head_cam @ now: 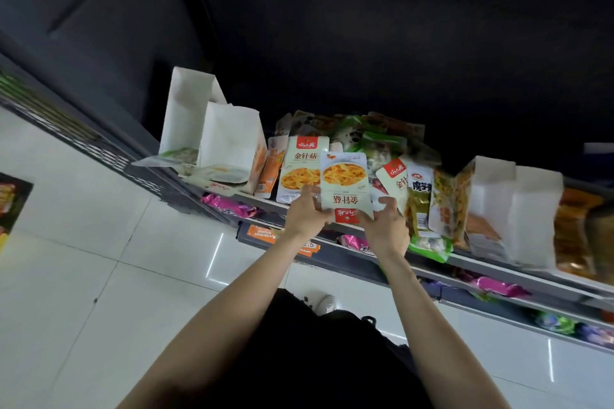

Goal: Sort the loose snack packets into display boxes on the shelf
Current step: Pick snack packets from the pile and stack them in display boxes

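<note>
Four white display boxes (229, 139), three mushroom packets (344, 176), two hands (304, 212)

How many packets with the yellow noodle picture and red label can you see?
3: one held packet in both hands, one upright packet behind it, one tilted packet partly hidden right. More may hide in the pile.

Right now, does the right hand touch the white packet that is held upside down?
Touching. The head view shows the right hand with its thumb on the lower right corner of the upside-down packet; the left hand grips the other side.
</note>
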`<state>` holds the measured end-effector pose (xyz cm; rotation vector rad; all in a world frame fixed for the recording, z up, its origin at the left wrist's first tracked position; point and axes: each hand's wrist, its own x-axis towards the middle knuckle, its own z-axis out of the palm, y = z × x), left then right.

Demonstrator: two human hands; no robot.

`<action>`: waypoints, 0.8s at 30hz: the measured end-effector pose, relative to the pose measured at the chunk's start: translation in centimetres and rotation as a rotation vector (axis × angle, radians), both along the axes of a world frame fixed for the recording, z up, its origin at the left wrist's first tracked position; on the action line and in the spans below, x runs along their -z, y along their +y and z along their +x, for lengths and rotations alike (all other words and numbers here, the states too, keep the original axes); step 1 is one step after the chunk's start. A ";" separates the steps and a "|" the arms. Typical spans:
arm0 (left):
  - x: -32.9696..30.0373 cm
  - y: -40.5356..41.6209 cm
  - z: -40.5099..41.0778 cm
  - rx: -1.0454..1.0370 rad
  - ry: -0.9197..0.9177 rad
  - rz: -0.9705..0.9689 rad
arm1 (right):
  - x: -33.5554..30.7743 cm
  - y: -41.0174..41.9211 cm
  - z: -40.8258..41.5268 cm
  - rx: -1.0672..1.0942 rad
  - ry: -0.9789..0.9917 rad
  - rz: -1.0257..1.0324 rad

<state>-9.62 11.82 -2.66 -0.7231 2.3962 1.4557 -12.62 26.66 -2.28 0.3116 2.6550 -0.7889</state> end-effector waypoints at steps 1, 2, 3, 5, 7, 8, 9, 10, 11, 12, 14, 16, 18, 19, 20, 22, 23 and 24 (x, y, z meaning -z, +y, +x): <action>-0.1 0.1 0.1 -0.047 0.008 0.090 | 0.0 0.1 -0.3 0.096 -0.028 -0.160; -0.2 0.2 0.3 -0.054 0.014 0.129 | -0.2 0.3 -0.5 0.183 -0.061 -0.332; -0.4 0.2 0.5 -0.016 0.006 0.092 | -0.4 0.4 -0.6 0.242 -0.075 -0.461; -0.6 0.0 1.1 0.086 0.031 -0.155 | -1.5 0.5 -0.6 0.217 0.023 -0.482; -1.1 -0.3 1.6 0.091 0.214 -0.359 | -3.0 0.6 -0.4 0.042 0.301 -0.353; -1.7 -0.5 1.6 0.079 0.337 -0.402 | -3.8 0.6 -0.3 -0.071 0.460 -0.315; -2.5 -0.9 1.6 0.092 0.455 -0.440 | -4.5 0.7 -0.4 -0.194 0.592 -0.277; -3.4 -1.3 1.5 0.138 0.553 -0.494 | -5.2 0.7 -0.6 -0.314 0.685 -0.228; -4.3 -1.8 1.4 0.210 0.622 -0.558 | -6.0 0.5 -0.8 -0.426 0.738 -0.192; -5.1 -2.3 1.4 0.286 0.662 -0.608 | -6.7 0.3 -0.9 -0.525 0.759 -0.181; -6.1 -3.4 1.7 0.393 0.675 -0.658 | -8.0 -0.5 -0.9 -0.657 0.778 -0.218; -6.6 -4.5 2.5 0.370 0.682 -0.674 | -8.7 -1.5 -0.7 -0.685 0.754 -0.323; -7.1 -5.9 3.6 0.273 0.680 -0.556 | -8.7 -2.4 -0.6 -0.681 0.596 -0.432; -7.5 -6.7 4.0 0.218 0.647 -0.454 | -8.6 -2.8 -0.6 -0.711 0.516 -0.421; -7.8 -7.5 4.3 0.162 0.604 -0.353 | -8.3 -3.3 -0.6 -0.760 0.482 -0.376; -8.5 -9.0 4.7 0.089 0.569 -0.256 | -7.7 -4.6 -0.5 -0.778 0.502 -0.364; -8.7 -9.7 4.8 0.052 0.583 -0.283 | -7.4 -5.6 -0.5 -0.741 0.522 -0.387; -8.7 -10.5 5.0 -0.010 0.603 -0.319 | -7.2 -6.5 -0.7 -0.693 0.544 -0.397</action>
